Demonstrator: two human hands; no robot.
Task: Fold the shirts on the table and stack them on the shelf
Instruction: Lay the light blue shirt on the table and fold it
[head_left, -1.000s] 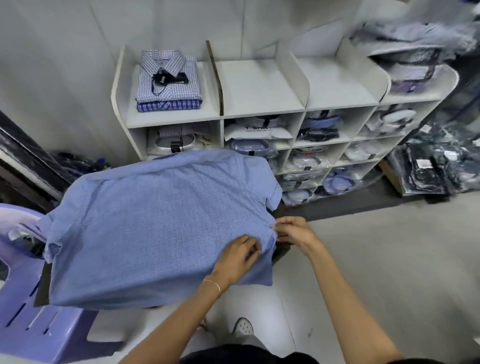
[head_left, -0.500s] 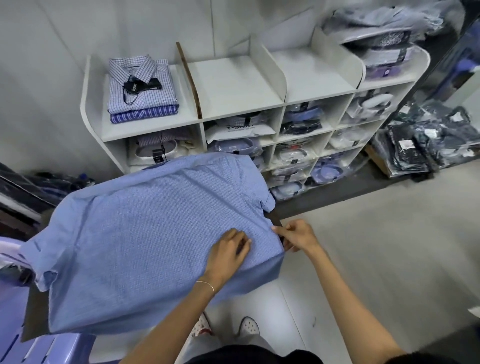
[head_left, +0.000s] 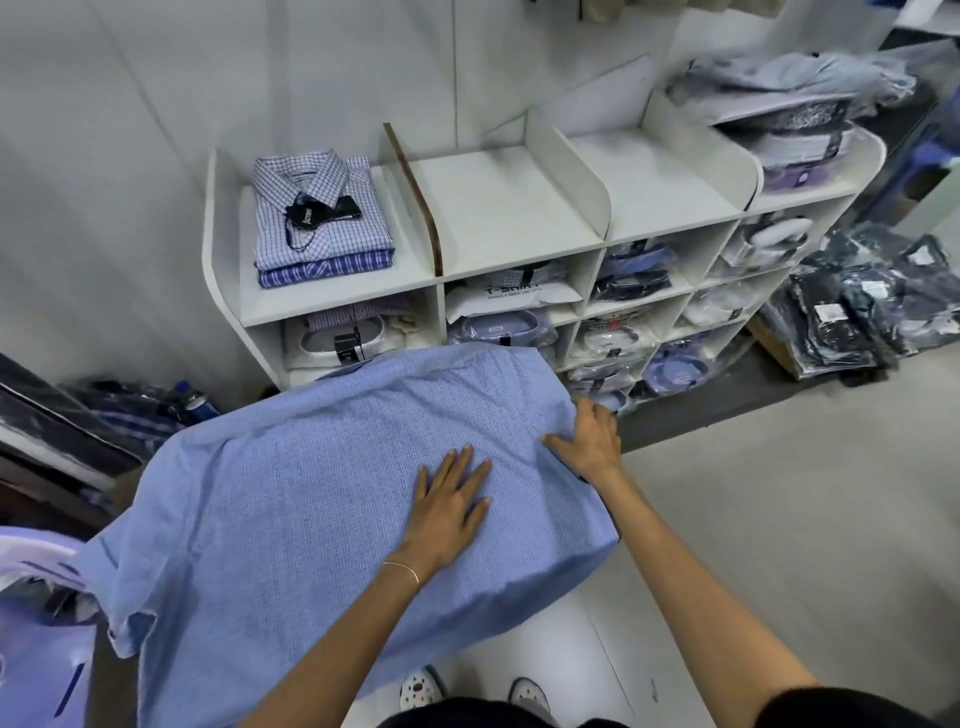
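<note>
A light blue checked shirt (head_left: 291, 499) lies spread back-up over the small table, hiding it, with a short sleeve hanging at the left. My left hand (head_left: 449, 509) presses flat on the shirt with straight, spread fingers. My right hand (head_left: 589, 436) lies on the shirt's right edge, thumb on top of the cloth and fingers reaching over the fold. The white shelf (head_left: 498, 208) stands beyond, and two folded checked shirts (head_left: 322, 218) are stacked in its top left bay.
Lower shelf cubbies hold several bagged shirts (head_left: 498, 327). Loose shirts (head_left: 789, 98) pile on the shelf's right end. Dark bagged garments (head_left: 872, 312) lie on the floor at right. A purple plastic chair (head_left: 36, 649) stands at the left. My shoes (head_left: 423, 688) show below.
My left hand has gone from curled on the cloth to flat and spread. My right hand moved up along the shirt's right edge. The right sleeve is folded out of sight.
</note>
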